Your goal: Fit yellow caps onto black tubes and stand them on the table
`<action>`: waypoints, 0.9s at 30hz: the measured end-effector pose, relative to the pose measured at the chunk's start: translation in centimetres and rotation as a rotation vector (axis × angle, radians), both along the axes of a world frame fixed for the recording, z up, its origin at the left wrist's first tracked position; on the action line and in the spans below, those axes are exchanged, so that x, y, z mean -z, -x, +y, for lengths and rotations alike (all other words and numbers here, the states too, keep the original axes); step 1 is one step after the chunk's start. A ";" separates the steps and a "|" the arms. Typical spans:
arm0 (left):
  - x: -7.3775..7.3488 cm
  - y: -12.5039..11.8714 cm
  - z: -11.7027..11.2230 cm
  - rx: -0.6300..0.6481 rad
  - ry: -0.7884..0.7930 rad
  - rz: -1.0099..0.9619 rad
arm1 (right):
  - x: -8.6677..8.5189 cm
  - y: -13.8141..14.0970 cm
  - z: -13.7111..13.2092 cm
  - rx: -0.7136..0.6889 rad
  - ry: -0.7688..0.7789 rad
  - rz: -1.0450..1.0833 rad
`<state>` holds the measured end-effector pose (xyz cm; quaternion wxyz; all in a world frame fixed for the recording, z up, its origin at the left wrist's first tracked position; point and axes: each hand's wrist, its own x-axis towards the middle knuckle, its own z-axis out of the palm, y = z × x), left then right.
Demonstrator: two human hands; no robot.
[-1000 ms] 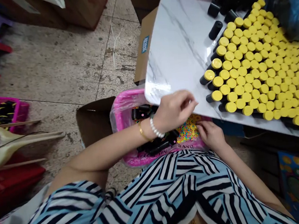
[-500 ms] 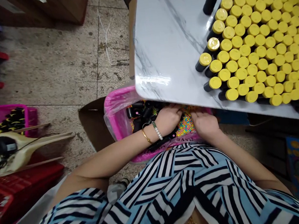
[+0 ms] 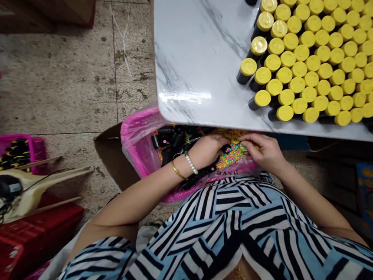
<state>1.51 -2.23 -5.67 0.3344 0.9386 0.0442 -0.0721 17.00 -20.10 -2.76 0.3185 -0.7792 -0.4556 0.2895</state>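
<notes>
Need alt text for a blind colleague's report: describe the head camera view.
A person's left hand and right hand work over a pink plastic tub of black tubes and coloured beads, beside a marble-topped table packed with yellow-capped black tubes.

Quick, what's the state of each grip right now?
Left grip: curled down beside the black tubes; cannot tell if it's holding anything.
Right grip: closed, apparently pinching a small yellow piece.

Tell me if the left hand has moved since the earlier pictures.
Yes: the left hand has dropped back toward the person, now clear of the marble table's edge.
</notes>
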 end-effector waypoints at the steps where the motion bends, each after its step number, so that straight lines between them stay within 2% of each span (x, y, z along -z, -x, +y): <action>1: -0.2 0.1 0.4 -0.009 0.068 -0.007 | -0.1 -0.2 -0.2 0.030 0.032 0.062; 4: -0.8 0.3 1.1 -0.029 0.187 0.021 | -0.3 -0.8 -0.5 0.017 0.104 0.115; 9: -1.6 0.5 1.2 -0.067 0.078 0.032 | -0.4 -0.6 -0.1 -0.196 0.147 0.012; 11: -2.0 0.6 1.5 -0.045 0.156 -0.014 | -0.7 -0.2 0.1 -0.230 0.147 0.028; 13: -2.3 0.7 1.9 -0.022 0.294 -0.050 | -1.0 0.1 0.0 -0.213 0.152 0.111; 16: -2.5 0.9 2.4 0.004 0.412 -0.091 | -1.1 0.1 -0.4 -0.088 0.170 0.366; 20: -2.2 0.9 2.4 0.024 0.323 -0.157 | -0.7 -0.2 -1.0 0.082 0.173 0.551; 23: -2.0 0.9 2.3 0.030 0.278 -0.191 | -0.7 -0.2 -1.0 0.082 0.190 0.555; 27: -2.2 1.2 2.4 0.074 0.230 -0.229 | -0.9 -0.2 -0.8 0.004 0.169 0.363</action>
